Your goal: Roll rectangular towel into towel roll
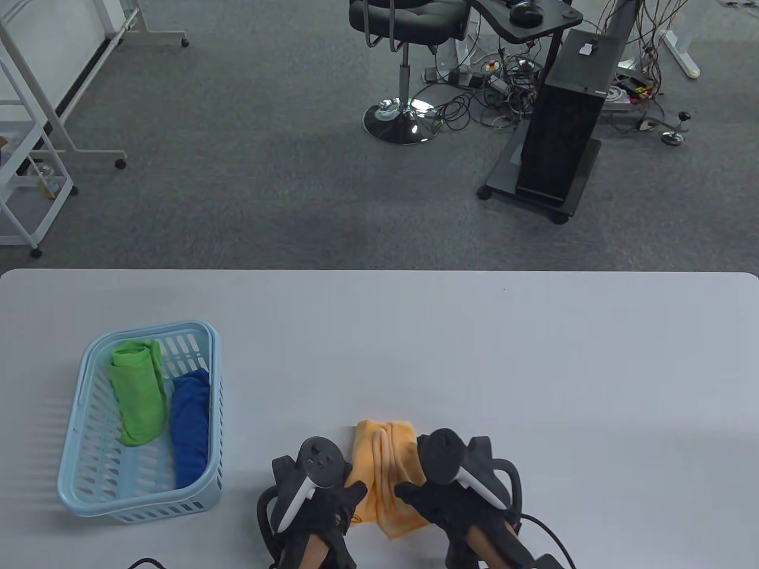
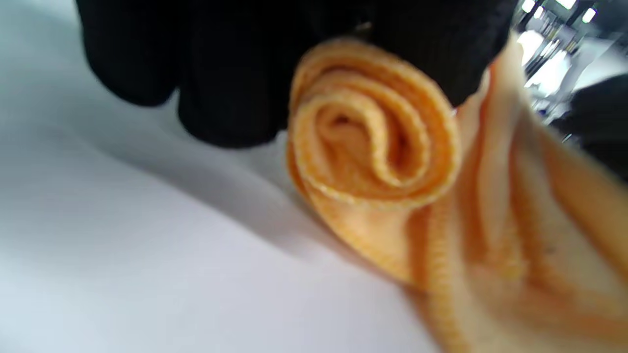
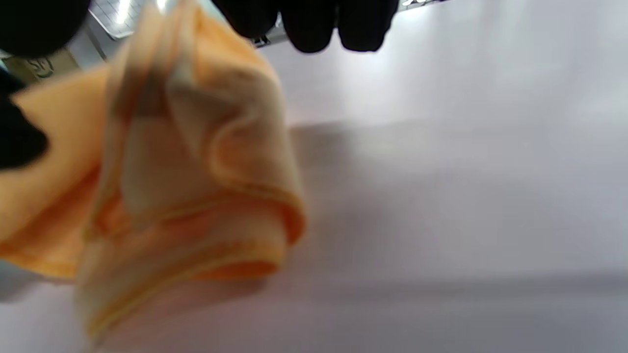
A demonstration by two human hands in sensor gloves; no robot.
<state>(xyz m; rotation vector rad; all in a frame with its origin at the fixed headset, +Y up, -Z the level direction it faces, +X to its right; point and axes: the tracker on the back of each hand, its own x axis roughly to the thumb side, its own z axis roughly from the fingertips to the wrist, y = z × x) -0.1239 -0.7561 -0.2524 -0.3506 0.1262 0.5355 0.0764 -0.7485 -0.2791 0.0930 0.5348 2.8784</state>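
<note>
An orange towel (image 1: 384, 468) lies near the table's front edge between my two gloved hands, partly rolled and creased. My left hand (image 1: 348, 496) grips its left side. In the left wrist view the towel's rolled end (image 2: 373, 147) shows a tight spiral, and my black fingers (image 2: 235, 73) curl over the top of it. My right hand (image 1: 410, 495) holds the right side. In the right wrist view the towel (image 3: 196, 166) hangs loose and folded, with fingertips (image 3: 314, 24) just above it. The wrist views are blurred.
A light blue plastic basket (image 1: 89, 492) stands at the left of the grey table (image 1: 533, 367). It holds a rolled green towel (image 1: 139, 391) and a rolled blue towel (image 1: 191, 427). Beyond the table's far edge are a chair, a black stand and cables.
</note>
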